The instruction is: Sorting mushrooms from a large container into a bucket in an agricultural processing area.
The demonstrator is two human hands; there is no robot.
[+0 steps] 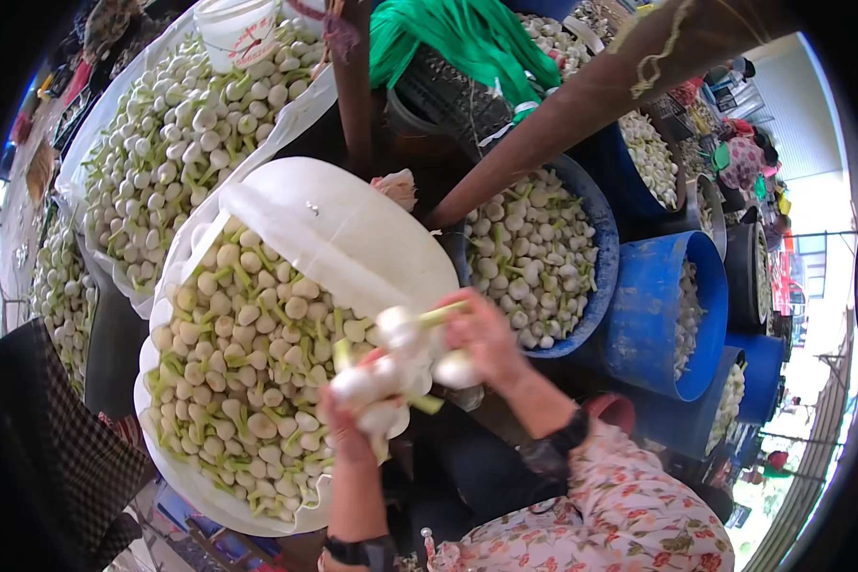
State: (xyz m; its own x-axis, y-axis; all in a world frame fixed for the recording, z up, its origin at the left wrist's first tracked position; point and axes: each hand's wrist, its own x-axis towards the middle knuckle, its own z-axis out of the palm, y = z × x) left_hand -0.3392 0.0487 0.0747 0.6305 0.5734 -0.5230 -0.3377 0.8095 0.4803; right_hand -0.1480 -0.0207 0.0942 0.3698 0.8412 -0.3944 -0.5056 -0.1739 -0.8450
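Observation:
Both hands are raised over the near edge of a white tub (372, 200) filled with garlic bulbs (243, 372) on short green stems. My left hand (347, 422) grips several white garlic bulbs (365, 386) in a bunch. Just to the right, my right hand (482, 336) pinches the green stem of another garlic bulb (398, 327). A further bulb (459, 369) shows under the right fingers. Motion blur hides the exact finger contacts. Translucent plastic sheeting (293, 243) covers part of the tub's far side.
A blue tub of garlic (608, 286) and a tilted blue barrel (643, 307) stand to the right. A brown pole (529, 150) slants overhead. Green straps (465, 43) hang at the back. Another lined heap of garlic (179, 150) carries a white bucket (239, 36). People (743, 161) are far right.

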